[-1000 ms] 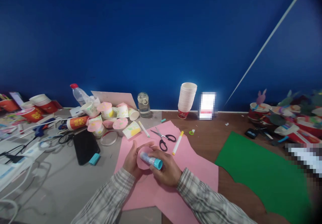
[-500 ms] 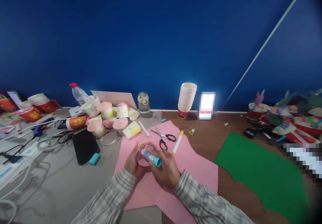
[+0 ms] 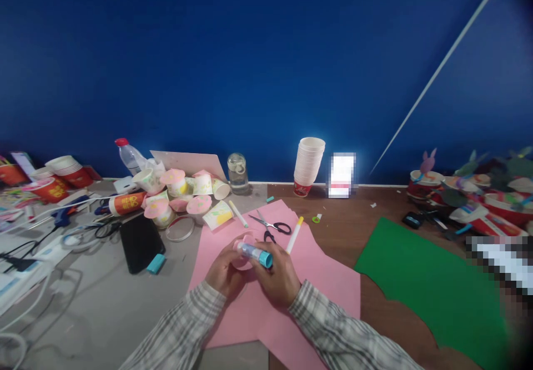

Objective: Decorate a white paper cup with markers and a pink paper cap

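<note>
My right hand [image 3: 278, 274] is closed round a clear glue stick [image 3: 255, 253] with a turquoise base, its tip pointing left. My left hand [image 3: 225, 270] grips a small round pink piece [image 3: 241, 263] at its edge, and the glue stick's tip is over it. Both hands are above large pink paper sheets [image 3: 308, 287]. Just beyond them on the paper are black-handled scissors [image 3: 270, 226], partly behind my right hand, a yellow-capped marker [image 3: 295, 234] and a pale marker [image 3: 238, 213].
Patterned cups with pink tops [image 3: 199, 206], a clear tape ring [image 3: 180, 229], a black phone [image 3: 141, 243] and a turquoise cap [image 3: 155, 263] are on the left. Stacked cups [image 3: 308, 165] and a glass jar [image 3: 237, 173] stand behind. Green paper [image 3: 428, 287] lies right.
The glue stick and my right hand have shifted slightly right. My left hand's fingers have moved on the pink piece, which now looks lower and flatter.
</note>
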Demonstrator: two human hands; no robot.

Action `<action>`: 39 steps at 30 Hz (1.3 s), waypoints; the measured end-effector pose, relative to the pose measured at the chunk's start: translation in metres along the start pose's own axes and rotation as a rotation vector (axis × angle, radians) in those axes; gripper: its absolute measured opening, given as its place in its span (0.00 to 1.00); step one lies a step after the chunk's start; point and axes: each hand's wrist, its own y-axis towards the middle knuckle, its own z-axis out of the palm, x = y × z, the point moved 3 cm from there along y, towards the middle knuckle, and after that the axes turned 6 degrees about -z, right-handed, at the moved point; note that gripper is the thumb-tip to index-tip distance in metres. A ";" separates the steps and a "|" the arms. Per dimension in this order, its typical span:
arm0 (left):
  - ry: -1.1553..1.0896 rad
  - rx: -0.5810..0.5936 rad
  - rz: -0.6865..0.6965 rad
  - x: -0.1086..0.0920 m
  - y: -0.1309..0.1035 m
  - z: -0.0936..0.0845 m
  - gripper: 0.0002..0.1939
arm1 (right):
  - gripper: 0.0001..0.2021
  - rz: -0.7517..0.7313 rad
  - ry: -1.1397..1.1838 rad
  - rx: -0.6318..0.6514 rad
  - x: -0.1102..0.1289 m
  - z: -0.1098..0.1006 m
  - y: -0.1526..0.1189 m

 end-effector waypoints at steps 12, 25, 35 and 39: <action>0.097 0.048 -0.015 -0.006 -0.004 0.005 0.36 | 0.12 -0.020 0.018 0.002 0.002 -0.006 0.001; 0.142 -0.192 0.028 -0.002 -0.001 0.009 0.31 | 0.12 -0.052 -0.119 -0.015 0.002 -0.003 0.001; 0.146 -0.220 0.031 0.001 0.003 0.011 0.31 | 0.14 -0.025 -0.133 -0.070 -0.006 -0.003 0.003; 0.188 -0.237 0.039 0.003 0.002 0.008 0.31 | 0.13 -0.057 -0.105 -0.041 -0.001 -0.004 0.003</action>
